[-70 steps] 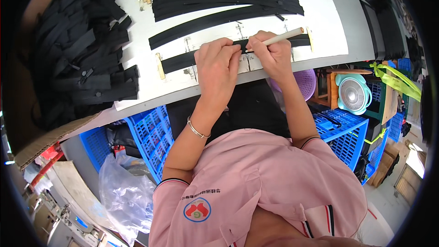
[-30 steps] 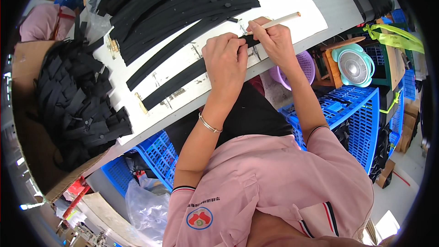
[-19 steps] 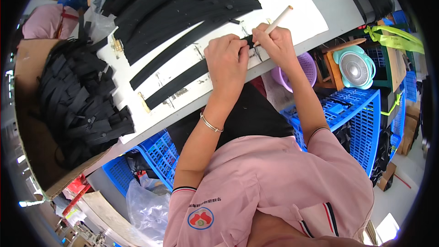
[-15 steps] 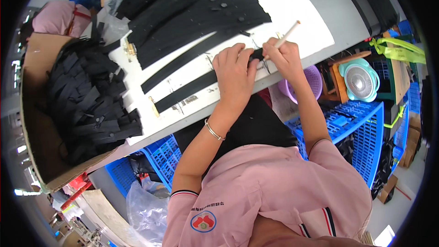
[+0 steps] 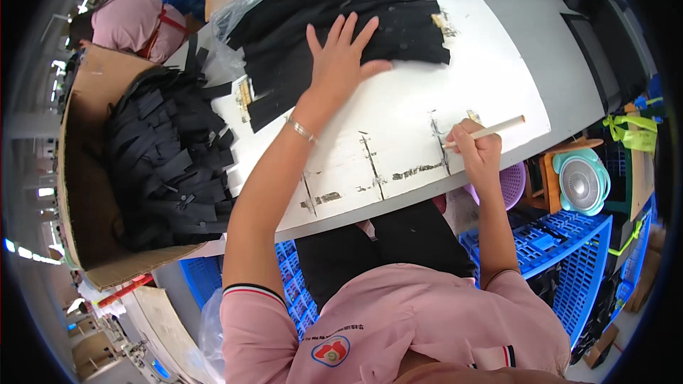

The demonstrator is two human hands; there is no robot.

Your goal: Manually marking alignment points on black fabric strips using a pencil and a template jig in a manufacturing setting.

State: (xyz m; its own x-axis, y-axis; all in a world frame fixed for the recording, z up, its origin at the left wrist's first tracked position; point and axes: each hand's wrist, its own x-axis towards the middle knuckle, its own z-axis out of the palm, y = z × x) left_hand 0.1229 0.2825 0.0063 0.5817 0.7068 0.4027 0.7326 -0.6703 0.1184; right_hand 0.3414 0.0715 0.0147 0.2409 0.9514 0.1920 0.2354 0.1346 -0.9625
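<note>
Left hand [image 5: 340,57] lying flat, fingers spread, pressing on the pile of black strips [image 5: 334,21] at the far side of the white board [image 5: 398,128], right hand [image 5: 475,148] gripping a pale stick [image 5: 491,129] near the board's front edge, cardboard box [image 5: 75,171] of black pieces standing at left.

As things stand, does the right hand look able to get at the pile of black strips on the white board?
Probably not at once: the right hand grips a pale stick at the near edge, and the left hand already lies flat on the black strips.

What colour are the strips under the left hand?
Black strips, seen in the head view, under the left hand.
</note>
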